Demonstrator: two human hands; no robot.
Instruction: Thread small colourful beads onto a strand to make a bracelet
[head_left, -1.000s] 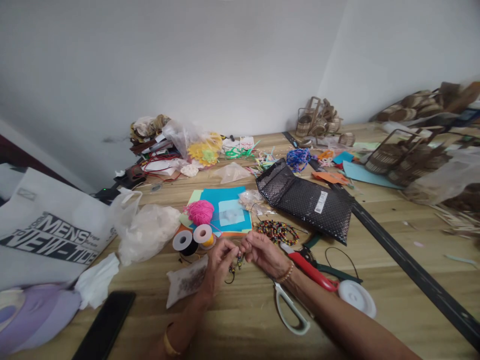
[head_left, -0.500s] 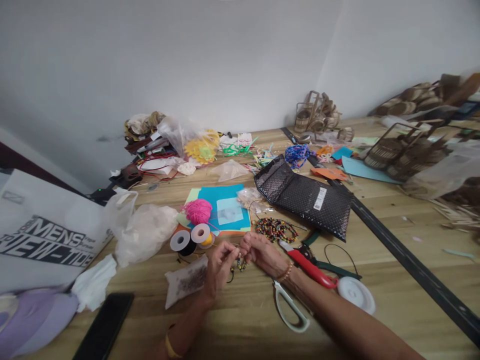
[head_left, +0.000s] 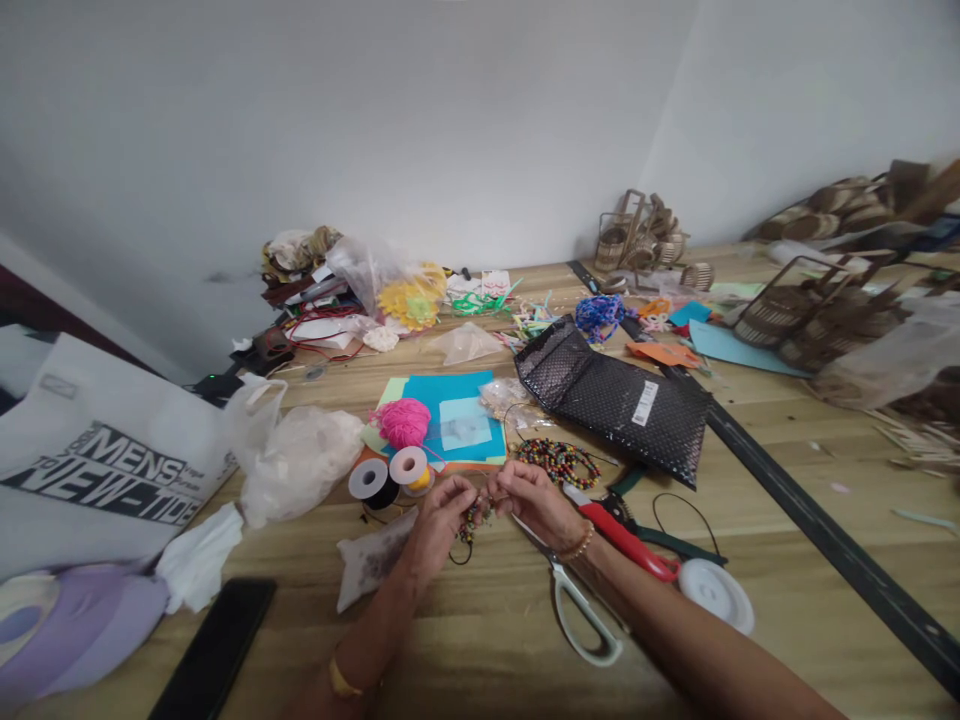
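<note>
A short string of small multicoloured beads [head_left: 469, 522] hangs between my hands, with a black cord loop at its lower end. My left hand [head_left: 444, 518] pinches it with thumb and forefinger. Close beside, my right hand [head_left: 534, 500] has its fingertips closed at the other end of the bead string; the exact hold is too small to make out. Just beyond the hands lies a coiled pile of similar beads [head_left: 559, 462]. White-handled scissors [head_left: 586, 622] rest under my right wrist, and a bag of small dark beads [head_left: 375, 560] lies by my left wrist.
Red-and-green-handled pruning shears [head_left: 630, 540] and a white spool [head_left: 716, 595] lie to the right. A black bubble mailer [head_left: 615, 400] is behind them. Pink yarn [head_left: 405, 422], thread spools [head_left: 373, 483], a plastic bag [head_left: 307, 465] and a black phone [head_left: 214, 650] are leftward.
The view has shifted slightly. My hands have turned a little and moved slightly apart, so more of the bead string shows between them.
</note>
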